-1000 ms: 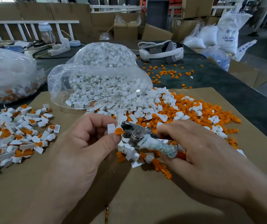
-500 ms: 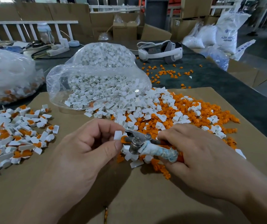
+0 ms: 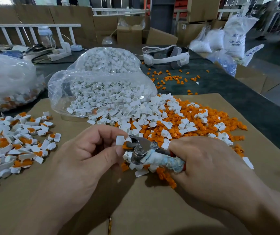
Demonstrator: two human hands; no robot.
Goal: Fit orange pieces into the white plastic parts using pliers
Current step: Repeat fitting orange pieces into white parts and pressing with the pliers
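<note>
My left hand [image 3: 86,155] pinches a small white plastic part [image 3: 120,140] with an orange piece [image 3: 125,145] at its lower end. My right hand [image 3: 208,168] grips the tape-wrapped handles of metal pliers [image 3: 146,150], whose jaws close on the orange piece. Behind the hands lies a mixed heap of loose orange pieces [image 3: 210,116] and white parts [image 3: 135,112] on the cardboard sheet [image 3: 135,209].
Fitted white-and-orange parts [image 3: 15,145] are spread at the left. An open clear bag of white parts [image 3: 102,85] lies behind the heap, another bag [image 3: 5,82] at far left. A white headset [image 3: 166,55] and scattered orange pieces [image 3: 171,78] sit on the dark table.
The white part and orange piece in my left hand have shifted slightly right into the plier jaws, which have closed onto the orange piece. Both hands stay in about the same place.
</note>
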